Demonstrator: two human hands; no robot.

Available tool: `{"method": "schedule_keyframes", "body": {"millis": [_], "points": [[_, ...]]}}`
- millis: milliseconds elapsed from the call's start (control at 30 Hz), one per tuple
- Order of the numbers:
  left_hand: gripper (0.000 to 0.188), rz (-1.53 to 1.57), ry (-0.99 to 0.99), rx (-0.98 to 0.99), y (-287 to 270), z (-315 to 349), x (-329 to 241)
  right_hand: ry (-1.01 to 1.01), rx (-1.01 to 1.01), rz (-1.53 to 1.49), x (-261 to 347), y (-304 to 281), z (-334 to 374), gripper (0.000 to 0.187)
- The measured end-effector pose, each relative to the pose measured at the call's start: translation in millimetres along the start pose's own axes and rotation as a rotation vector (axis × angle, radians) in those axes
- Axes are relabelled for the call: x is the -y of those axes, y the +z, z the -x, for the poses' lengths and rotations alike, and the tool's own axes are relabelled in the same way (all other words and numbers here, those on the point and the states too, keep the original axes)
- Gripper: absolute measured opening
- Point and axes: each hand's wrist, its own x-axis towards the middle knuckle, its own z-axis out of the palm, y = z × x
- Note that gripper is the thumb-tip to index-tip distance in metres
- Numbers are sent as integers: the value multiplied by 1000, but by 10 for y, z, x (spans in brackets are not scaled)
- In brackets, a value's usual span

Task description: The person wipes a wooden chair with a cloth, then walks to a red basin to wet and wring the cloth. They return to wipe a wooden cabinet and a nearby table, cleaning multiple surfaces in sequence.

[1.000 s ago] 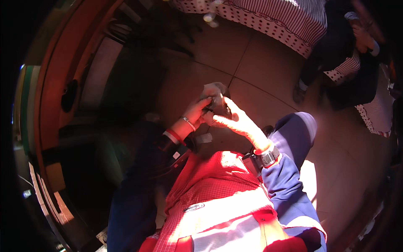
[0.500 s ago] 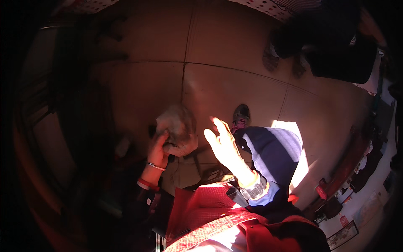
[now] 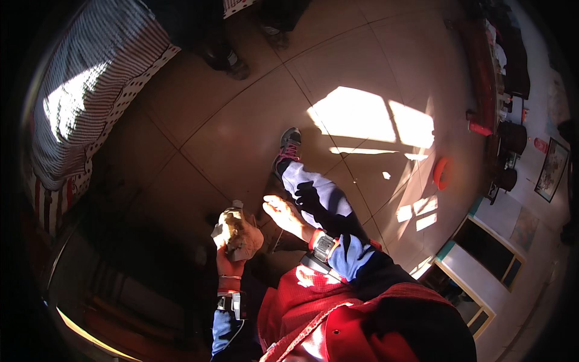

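A pale, crumpled bundle sits in my left hand, whose fingers are mostly hidden behind it. I cannot make out whether the bundle is a bag, cloth or something else. Sunlight falls on its upper left side. Just right of it, my right hand is held out with its fingers stretched, apart from the bundle and holding nothing. Dark bands with small devices circle both wrists. Below my hands is a red checked apron over my front.
A striped cover drapes a bed-like piece at upper left. Another person's shoes stand at the top. My own shoe is ahead on the tiled floor. An orange-red round object and a white scrap lie to the right.
The view has swung rightward, bringing the sunlit floor and right wall further in. The bundle stays in my left hand and has come into sunlight. My right hand remains open beside it.
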Motion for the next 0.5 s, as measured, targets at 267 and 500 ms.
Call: {"method": "schedule_keyframes", "body": {"millis": [267, 500], "points": [[52, -454, 245, 120, 2029, 1009, -376, 154, 11, -221, 608, -1766, -465, 29], [50, -740, 211, 302, 3969, 1439, -6, 253, -568, -250, 201, -3977, -327, 29]]}}
